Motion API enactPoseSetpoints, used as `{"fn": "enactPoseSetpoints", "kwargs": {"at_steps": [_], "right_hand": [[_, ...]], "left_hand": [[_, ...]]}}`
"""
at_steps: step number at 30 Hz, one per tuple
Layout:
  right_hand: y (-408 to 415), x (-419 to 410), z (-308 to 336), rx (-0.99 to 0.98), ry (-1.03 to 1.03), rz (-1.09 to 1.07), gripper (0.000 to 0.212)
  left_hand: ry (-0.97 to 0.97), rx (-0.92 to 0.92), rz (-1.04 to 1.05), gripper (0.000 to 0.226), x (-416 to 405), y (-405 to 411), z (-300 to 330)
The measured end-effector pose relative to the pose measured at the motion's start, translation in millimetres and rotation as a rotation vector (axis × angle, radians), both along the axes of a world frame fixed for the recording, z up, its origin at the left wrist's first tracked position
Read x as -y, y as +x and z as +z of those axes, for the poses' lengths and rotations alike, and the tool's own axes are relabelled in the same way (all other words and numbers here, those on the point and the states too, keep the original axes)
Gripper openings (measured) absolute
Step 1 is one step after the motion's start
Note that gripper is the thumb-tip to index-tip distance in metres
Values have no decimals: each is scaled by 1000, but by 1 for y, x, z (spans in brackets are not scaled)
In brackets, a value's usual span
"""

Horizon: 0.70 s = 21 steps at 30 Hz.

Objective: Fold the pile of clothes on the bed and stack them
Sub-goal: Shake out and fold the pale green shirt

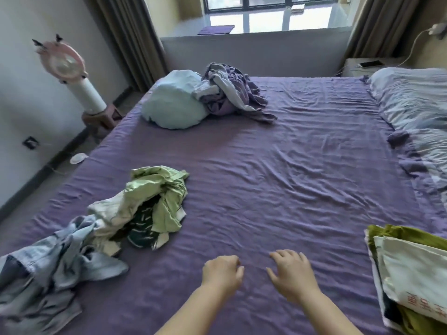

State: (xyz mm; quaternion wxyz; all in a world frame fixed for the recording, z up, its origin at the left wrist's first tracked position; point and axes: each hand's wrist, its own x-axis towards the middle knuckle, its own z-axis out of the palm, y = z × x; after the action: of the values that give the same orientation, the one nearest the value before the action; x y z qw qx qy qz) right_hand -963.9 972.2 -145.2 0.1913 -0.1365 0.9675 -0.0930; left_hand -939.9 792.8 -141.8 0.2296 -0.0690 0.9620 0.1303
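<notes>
A crumpled pile of clothes (pixel 145 206) lies on the purple bed sheet (pixel 278 170) at the left: pale green, cream and dark patterned pieces. A light blue denim garment (pixel 55 267) trails from it toward the near left corner. A stack of folded clothes (pixel 411 269), olive and white, sits at the right edge. My left hand (pixel 222 272) hovers over bare sheet near the front, fingers loosely curled and holding nothing. My right hand (pixel 292 272) is beside it, fingers spread and relaxed, also holding nothing.
A light blue pillow (pixel 174 105) and a bunched purple and white bedding heap (pixel 232 90) lie at the far left of the bed. A striped quilt (pixel 416 112) covers the right side. A pink fan (pixel 65 64) stands on a stool by the left wall.
</notes>
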Motion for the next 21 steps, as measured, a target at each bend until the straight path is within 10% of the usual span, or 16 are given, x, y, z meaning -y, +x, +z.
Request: {"fn": "enactPoseSetpoints", "kwargs": {"at_steps": [21], "right_hand": [[-76, 349, -3, -26, -69, 197, 41]], "left_hand": [[42, -185, 308, 33, 360, -85, -24]]}}
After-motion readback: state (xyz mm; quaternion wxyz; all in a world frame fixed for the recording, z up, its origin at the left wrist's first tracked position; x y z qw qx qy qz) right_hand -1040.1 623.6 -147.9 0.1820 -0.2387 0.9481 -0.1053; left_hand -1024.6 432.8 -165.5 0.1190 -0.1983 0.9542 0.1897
